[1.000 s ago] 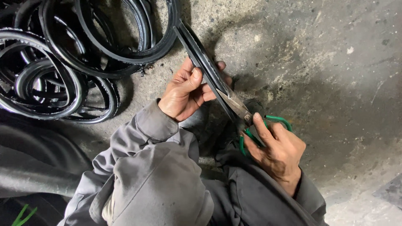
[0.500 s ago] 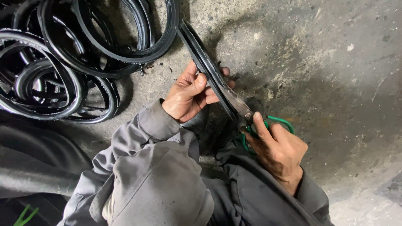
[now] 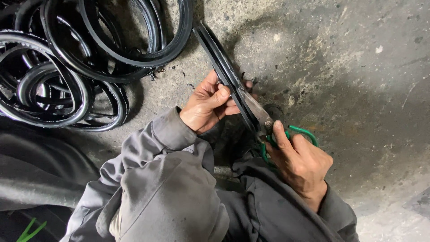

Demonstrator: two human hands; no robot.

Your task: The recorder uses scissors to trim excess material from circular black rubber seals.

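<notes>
Item: left hand (image 3: 207, 106), closed around a black rubber strip (image 3: 214, 51), thumb pressed on the strip's upper face and fingers wrapped under it, pinning it just above the cutting point. Item: right hand (image 3: 299, 162), fingers through the green loops of a pair of scissors (image 3: 264, 123), index finger laid along the pivot; the loops sit close together, so the grip is nearly shut. The steel blades run lengthwise along the strip and lie against it, near the left thumb. Whether the blades are fully closed or a little apart cannot be told, since the strip covers their tips. The strip rises from between the hands toward the top of the view, its far end meeting the heap. Item: heap of black rubber rings (image 3: 67, 67), upper left, overlapping one another on the concrete floor (image 3: 358, 67). Item: grey sleeves (image 3: 165, 188), both arms. Progress, as a judgement: the cut along the strip looks partway, the length beyond the blades appearing whole, and the heap untouched by either hand.
</notes>
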